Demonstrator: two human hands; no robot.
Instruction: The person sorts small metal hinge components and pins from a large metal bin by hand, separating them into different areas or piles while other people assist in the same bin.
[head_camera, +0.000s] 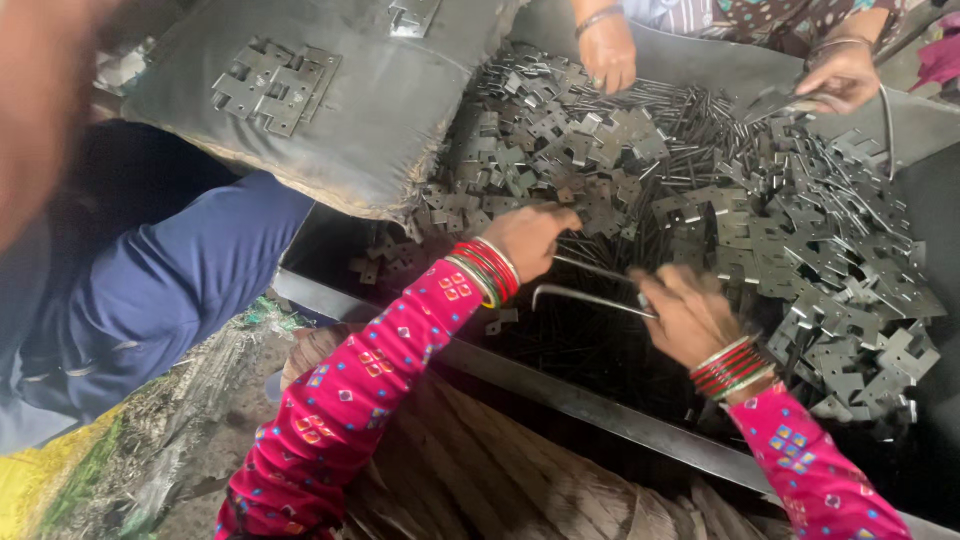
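Left hand's fingertips buried among metal plates; blurred shape at top-left edge.

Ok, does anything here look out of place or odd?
Mostly the metal plates lie in one loose heap in the tray. A few plates sit apart on the grey cushion. The right hand grips a bent rod.

Head view. The left hand, in a pink patterned sleeve with red and green bangles, reaches into a heap of flat grey metal plates mixed with thin rods on a dark tray. The right hand grips a bent metal rod in its fingers. Across the heap, another person's two hands work. A grey cushion carrying stacked plates lies upper left, beside a blue-clothed leg.
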